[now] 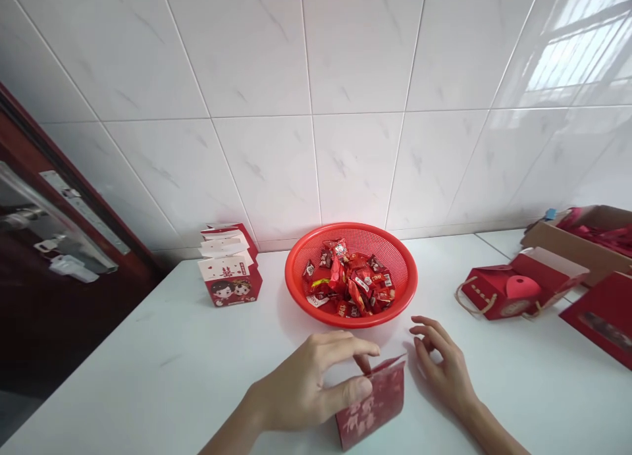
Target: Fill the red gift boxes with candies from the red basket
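My left hand [326,382] is at a dark red paper box [372,405] with pale printed characters, near the front of the table. Its thumb lies on the front face and another finger reaches behind the top edge, while the index finger stretches over it. The box looks slightly blurred and stands at an angle, its upper flaps apart. To the right of the box, my right hand [444,369] holds nothing, its fingers loosely bent and apart just over the tabletop. Beyond both hands sits a red plastic basket [293,270] with several wrapped candies [353,280] in it.
Several printed red-and-white boxes [231,277] stand in a row at the back left. On the right are red boxes with rope handles [513,287], a flat red piece [607,320] and a cardboard carton [557,247]. A tiled wall [261,178] closes the white table's back.
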Available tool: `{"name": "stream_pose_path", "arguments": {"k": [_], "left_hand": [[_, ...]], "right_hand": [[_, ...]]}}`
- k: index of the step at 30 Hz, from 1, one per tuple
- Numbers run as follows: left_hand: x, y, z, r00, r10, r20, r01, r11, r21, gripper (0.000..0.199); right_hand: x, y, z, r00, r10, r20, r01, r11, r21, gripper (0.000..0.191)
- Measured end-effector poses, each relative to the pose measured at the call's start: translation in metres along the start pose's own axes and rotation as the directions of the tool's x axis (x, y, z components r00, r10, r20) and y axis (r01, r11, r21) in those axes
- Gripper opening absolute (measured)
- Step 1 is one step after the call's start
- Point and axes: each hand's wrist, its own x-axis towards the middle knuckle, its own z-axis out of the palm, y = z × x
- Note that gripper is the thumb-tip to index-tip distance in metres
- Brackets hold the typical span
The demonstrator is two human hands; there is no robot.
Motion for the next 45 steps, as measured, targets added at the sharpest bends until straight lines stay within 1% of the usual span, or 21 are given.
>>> {"name": "stream_pose_path", "arguments": {"k": [6,9,11,13,16,18,20,26,31,34,41,45], "left_hand": [[0.001,0.005,-0.011,0.996,-0.025,0.091,0.027,0.999,-0.017,0.049],[0.003,0.006,-0.021,0.996,-0.016,0.091,0.018,0.999,-0.027,0.049],[0.008,0.002,-0.031,0.999,-0.008,0.037,0.008,1.000,0.000,0.044],[0.017,-0.006,-0.043,0.999,-0.015,-0.045,0.017,0.999,0.034,0.040],[0.035,-0.026,-0.059,0.985,-0.069,-0.160,0.078,0.996,0.049,0.040],[0.047,-0.040,-0.066,0.970,-0.123,-0.212,0.134,0.990,0.042,0.041],[0.057,-0.051,-0.070,0.960,-0.146,-0.239,0.162,0.986,0.048,0.043],[0.086,-0.077,-0.074,0.947,-0.162,-0.276,0.229,0.946,0.230,0.039],[0.103,-0.093,-0.071,0.934,-0.266,-0.239,0.332,0.894,0.302,0.044],[0.107,-0.095,-0.067,0.928,-0.306,-0.212,0.361,0.878,0.316,0.046],[0.104,-0.094,-0.066,0.926,-0.347,-0.147,0.377,0.865,0.332,0.055],[0.105,-0.097,-0.066,0.927,-0.350,-0.131,0.374,0.862,0.342,0.049]], "right_hand": [[0.000,-0.002,0.000,0.999,0.033,-0.027,-0.033,0.999,-0.015,0.018],[0.002,-0.003,0.001,0.997,0.067,-0.026,-0.067,0.998,-0.016,0.019],[0.002,-0.002,0.001,0.996,0.083,-0.026,-0.084,0.996,-0.014,0.020],[0.003,-0.001,0.001,0.996,0.091,-0.024,-0.092,0.996,-0.014,0.020],[0.003,0.000,0.001,0.995,0.094,-0.022,-0.094,0.996,-0.008,0.019],[0.003,0.000,0.000,0.995,0.100,-0.020,-0.100,0.995,0.005,0.019],[0.003,0.000,0.000,0.994,0.112,-0.006,-0.112,0.993,0.022,0.019],[0.003,0.002,0.000,0.990,0.142,0.027,-0.143,0.986,0.081,0.021],[0.004,0.003,0.000,0.982,0.180,0.053,-0.186,0.972,0.142,0.025],[0.003,0.002,0.001,0.979,0.190,0.068,-0.199,0.964,0.174,0.026],[0.001,0.001,0.002,0.965,0.247,0.087,-0.260,0.938,0.229,0.027],[0.000,0.001,0.001,0.958,0.271,0.099,-0.287,0.927,0.240,0.029]]}}
